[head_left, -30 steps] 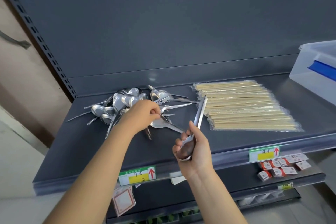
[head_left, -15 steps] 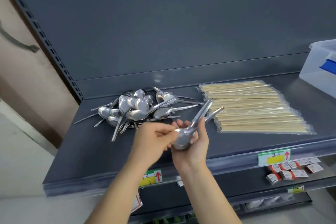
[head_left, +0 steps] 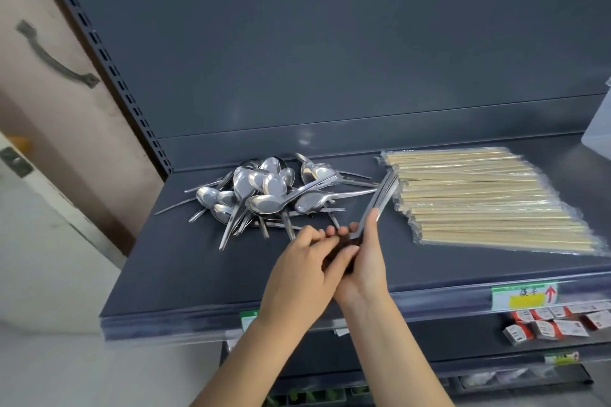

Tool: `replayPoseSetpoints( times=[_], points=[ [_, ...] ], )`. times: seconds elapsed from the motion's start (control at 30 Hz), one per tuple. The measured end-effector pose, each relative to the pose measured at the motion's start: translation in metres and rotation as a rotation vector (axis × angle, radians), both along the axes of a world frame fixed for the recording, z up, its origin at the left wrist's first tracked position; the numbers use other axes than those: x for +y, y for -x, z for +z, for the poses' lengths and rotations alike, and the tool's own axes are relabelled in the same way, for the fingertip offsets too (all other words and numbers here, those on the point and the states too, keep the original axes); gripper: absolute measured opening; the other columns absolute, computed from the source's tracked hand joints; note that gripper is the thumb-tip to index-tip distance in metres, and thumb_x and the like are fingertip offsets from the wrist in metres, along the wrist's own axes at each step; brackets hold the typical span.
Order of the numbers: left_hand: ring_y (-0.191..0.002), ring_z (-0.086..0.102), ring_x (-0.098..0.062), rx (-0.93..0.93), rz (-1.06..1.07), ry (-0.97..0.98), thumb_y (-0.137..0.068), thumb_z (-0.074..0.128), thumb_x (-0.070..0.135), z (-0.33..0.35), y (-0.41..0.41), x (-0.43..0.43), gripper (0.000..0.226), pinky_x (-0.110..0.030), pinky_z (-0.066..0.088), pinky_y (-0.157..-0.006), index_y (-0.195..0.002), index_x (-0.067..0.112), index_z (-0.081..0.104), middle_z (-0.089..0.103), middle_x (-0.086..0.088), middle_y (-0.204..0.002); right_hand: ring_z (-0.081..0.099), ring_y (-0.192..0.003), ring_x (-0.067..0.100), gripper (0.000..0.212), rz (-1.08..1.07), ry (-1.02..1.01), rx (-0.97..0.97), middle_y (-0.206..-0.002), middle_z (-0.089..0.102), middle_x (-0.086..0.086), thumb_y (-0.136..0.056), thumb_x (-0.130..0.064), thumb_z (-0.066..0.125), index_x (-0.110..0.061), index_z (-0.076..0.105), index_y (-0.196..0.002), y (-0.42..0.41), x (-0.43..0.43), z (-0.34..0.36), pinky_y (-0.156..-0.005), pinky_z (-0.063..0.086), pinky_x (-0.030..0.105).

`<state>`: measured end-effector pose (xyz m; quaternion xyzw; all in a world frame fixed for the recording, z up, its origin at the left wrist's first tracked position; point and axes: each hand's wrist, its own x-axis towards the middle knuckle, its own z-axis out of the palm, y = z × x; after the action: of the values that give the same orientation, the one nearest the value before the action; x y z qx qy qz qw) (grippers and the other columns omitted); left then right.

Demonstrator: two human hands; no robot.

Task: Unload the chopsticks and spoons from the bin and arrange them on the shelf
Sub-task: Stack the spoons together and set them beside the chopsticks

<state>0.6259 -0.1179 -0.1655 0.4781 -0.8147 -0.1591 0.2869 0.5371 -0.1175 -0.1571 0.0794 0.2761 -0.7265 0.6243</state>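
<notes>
A loose heap of metal spoons [head_left: 264, 195] lies at the back left of the dark grey shelf [head_left: 198, 268]. To its right, wrapped wooden chopsticks [head_left: 489, 201] lie in a flat stack. My right hand [head_left: 363, 261] grips a small stack of spoons [head_left: 380, 198] by the bowls, handles pointing up and away towards the chopsticks. My left hand [head_left: 304, 271] presses against the same stack from the left, fingers curled over the bowls, which are mostly hidden between my hands.
A translucent plastic bin [head_left: 598, 132] shows at the right edge of the shelf. Price labels [head_left: 524, 296] sit on the shelf's front rail. Small red-and-white packets [head_left: 555, 324] lie on the lower shelf. A slotted upright [head_left: 109, 66] and wall are to the left.
My left hand has left the spoon heap and come to my right hand, closing over the held spoons. The view has shifted to the left.
</notes>
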Motion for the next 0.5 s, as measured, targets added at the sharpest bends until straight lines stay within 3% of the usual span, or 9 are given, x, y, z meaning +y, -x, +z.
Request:
replayPoseSetpoints(
  times=[0.07, 0.17, 0.27, 0.37, 0.5],
  points=[
    [-0.081, 0.055, -0.004, -0.009, 0.025, 0.047, -0.082, 0.033, 0.067, 0.001, 0.0, 0.0, 0.056, -0.02, 0.044, -0.064, -0.104, 0.033, 0.072, 0.052, 0.016, -0.091, 0.054, -0.059, 0.016, 0.042, 0.002, -0.003, -0.008, -0.06, 0.048, -0.001, -0.084, -0.055, 0.059, -0.016, 0.048, -0.071, 0.0, -0.002, -0.002, -0.066, 0.051, 0.03],
    [-0.074, 0.055, -0.004, 0.169, 0.147, 0.09, -0.08, 0.051, 0.065, 0.011, -0.01, -0.015, 0.043, -0.021, 0.042, -0.061, -0.081, 0.026, 0.072, 0.055, 0.014, -0.083, 0.052, -0.059, 0.015, 0.041, -0.012, -0.024, 0.001, -0.063, 0.049, -0.002, -0.083, -0.057, 0.058, -0.019, 0.049, -0.07, 0.001, -0.004, -0.004, -0.066, 0.05, 0.027],
    [-0.09, 0.056, -0.018, 0.119, 0.403, 0.083, -0.085, 0.064, 0.041, 0.017, -0.034, -0.056, 0.029, -0.028, 0.04, -0.071, -0.098, 0.014, 0.061, 0.056, 0.003, -0.102, 0.048, -0.056, 0.013, 0.043, -0.03, -0.026, -0.003, -0.061, 0.05, -0.003, -0.081, -0.058, 0.06, -0.019, 0.05, -0.067, 0.003, -0.001, -0.004, -0.053, 0.049, 0.021],
    [-0.095, 0.055, -0.024, 0.059, 0.488, -0.109, -0.085, 0.068, 0.029, 0.016, -0.051, -0.092, 0.03, -0.03, 0.04, -0.074, -0.102, 0.01, 0.054, 0.057, -0.005, -0.108, 0.046, -0.053, 0.014, 0.045, -0.032, 0.001, -0.02, -0.059, 0.051, -0.003, -0.082, -0.058, 0.06, -0.018, 0.049, -0.065, 0.004, 0.002, -0.003, -0.049, 0.045, 0.02],
    [-0.072, 0.066, -0.021, 0.252, 0.463, -0.4, -0.081, 0.07, 0.016, 0.018, -0.057, -0.107, 0.014, -0.025, 0.047, -0.057, -0.09, 0.014, 0.06, 0.067, -0.005, -0.093, 0.045, -0.052, 0.014, 0.045, -0.022, 0.022, -0.016, -0.06, 0.051, -0.002, -0.084, -0.057, 0.059, -0.018, 0.05, -0.065, 0.004, 0.003, -0.003, -0.049, 0.044, 0.021]
  ],
)
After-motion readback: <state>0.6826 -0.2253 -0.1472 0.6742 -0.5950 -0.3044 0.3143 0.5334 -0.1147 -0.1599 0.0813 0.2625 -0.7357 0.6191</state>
